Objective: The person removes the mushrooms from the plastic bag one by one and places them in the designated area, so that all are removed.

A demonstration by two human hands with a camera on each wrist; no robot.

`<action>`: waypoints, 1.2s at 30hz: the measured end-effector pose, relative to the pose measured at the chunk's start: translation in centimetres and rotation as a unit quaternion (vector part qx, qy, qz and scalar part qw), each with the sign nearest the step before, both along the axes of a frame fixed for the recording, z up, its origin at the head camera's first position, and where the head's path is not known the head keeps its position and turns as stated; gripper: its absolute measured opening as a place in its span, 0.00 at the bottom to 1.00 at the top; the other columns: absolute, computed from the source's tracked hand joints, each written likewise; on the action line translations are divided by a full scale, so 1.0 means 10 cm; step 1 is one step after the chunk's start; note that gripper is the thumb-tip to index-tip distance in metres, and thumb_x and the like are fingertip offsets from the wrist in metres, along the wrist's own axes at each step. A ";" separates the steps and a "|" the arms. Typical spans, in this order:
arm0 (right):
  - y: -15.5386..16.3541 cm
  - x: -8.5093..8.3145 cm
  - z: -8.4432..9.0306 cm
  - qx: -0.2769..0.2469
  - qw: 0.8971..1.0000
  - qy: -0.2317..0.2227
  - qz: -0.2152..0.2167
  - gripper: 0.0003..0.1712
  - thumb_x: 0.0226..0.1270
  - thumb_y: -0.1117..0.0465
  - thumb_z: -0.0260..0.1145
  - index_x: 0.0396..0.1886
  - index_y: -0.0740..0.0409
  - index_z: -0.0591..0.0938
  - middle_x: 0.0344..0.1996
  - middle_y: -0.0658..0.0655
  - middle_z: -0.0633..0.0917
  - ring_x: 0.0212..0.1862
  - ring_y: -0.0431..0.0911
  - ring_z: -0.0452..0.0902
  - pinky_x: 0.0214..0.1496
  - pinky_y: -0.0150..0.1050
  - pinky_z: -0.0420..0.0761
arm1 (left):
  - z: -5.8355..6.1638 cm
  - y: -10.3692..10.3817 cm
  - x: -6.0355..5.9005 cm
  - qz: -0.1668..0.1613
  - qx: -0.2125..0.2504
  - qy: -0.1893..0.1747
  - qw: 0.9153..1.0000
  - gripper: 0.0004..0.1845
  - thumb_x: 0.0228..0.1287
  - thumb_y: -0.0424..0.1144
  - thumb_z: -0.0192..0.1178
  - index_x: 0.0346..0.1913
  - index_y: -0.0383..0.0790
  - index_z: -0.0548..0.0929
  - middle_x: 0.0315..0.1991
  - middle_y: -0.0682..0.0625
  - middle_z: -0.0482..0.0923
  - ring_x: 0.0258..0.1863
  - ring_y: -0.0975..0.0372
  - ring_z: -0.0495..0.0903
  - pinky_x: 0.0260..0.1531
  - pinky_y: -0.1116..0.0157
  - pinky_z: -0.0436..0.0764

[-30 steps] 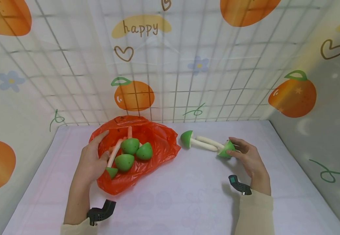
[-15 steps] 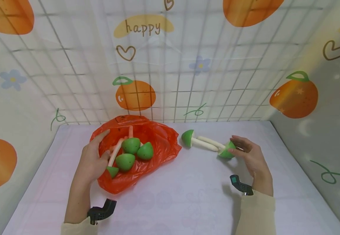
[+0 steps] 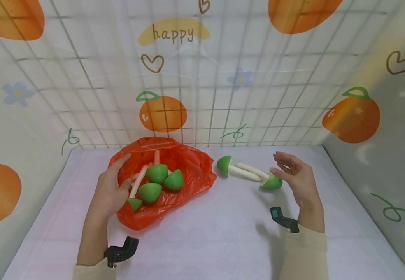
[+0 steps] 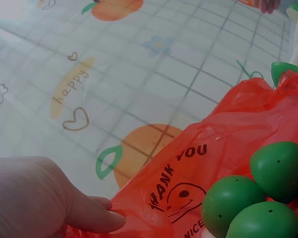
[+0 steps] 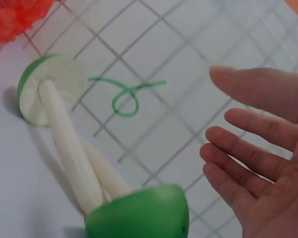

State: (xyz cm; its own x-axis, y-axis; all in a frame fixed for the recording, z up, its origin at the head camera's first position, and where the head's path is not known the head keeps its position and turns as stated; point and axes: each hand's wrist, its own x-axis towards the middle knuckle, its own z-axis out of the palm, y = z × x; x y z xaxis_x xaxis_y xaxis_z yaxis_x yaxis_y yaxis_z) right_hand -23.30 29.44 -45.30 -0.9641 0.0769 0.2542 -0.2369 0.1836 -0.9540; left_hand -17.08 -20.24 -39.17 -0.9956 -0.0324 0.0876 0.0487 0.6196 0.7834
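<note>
Two green-capped mushrooms [image 3: 249, 173] lay crosswise just left of the open, empty right hand [image 3: 295, 179], stems running left-right; left hand [image 3: 113, 186] pinched the red bag [image 3: 188, 171] edge

The red bag [image 3: 184, 171] is thin, crinkled, glossy plastic film. The mushrooms [image 3: 249, 173] look like smooth matt plastic: green caps, cream stems. The tabletop [image 3: 223, 225] appears matt and smooth.

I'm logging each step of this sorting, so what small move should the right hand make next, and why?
Probably reach across to the red bag for another toy mushroom. The right hand is open and apart from the two mushrooms lying on the table, while the left hand holds the bag's edge open with several green caps inside.
</note>
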 end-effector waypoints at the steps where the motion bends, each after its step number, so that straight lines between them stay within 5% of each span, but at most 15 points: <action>1: -0.03 0.00 0.03 -0.001 1.000 0.006 0.000 0.33 0.64 0.74 0.75 0.69 0.73 0.76 0.62 0.58 0.82 0.62 0.45 0.77 0.63 0.24 0.77 | 0.00 0.00 0.00 0.000 0.001 -0.001 1.000 0.39 0.71 0.23 0.58 0.82 0.41 0.62 0.79 0.38 0.63 0.78 0.41 0.59 0.65 0.37 0.74; 14: -0.40 -0.04 0.21 -0.048 0.996 0.038 0.063 0.31 0.63 0.76 0.75 0.67 0.71 0.78 0.60 0.63 0.84 0.62 0.48 0.80 0.63 0.29 0.80 | 0.01 0.01 -0.02 0.000 0.000 0.003 1.000 0.39 0.72 0.23 0.58 0.83 0.42 0.62 0.79 0.38 0.62 0.78 0.41 0.58 0.66 0.37 0.72; 26: -0.80 -0.02 0.33 0.012 0.996 0.029 0.078 0.29 0.65 0.72 0.75 0.66 0.71 0.79 0.61 0.67 0.82 0.62 0.52 0.79 0.66 0.34 0.79 | 0.00 -0.01 0.00 0.001 0.004 -0.006 1.000 0.39 0.72 0.24 0.58 0.83 0.44 0.62 0.80 0.39 0.62 0.79 0.41 0.58 0.65 0.37 0.73; 36: -1.14 -0.02 0.38 0.034 0.991 0.028 0.126 0.28 0.65 0.72 0.75 0.65 0.69 0.80 0.60 0.62 0.84 0.65 0.59 0.77 0.68 0.37 0.79 | -0.02 0.00 -0.01 -0.001 0.001 -0.001 1.000 0.38 0.72 0.23 0.57 0.83 0.43 0.62 0.80 0.40 0.62 0.79 0.42 0.58 0.67 0.36 0.71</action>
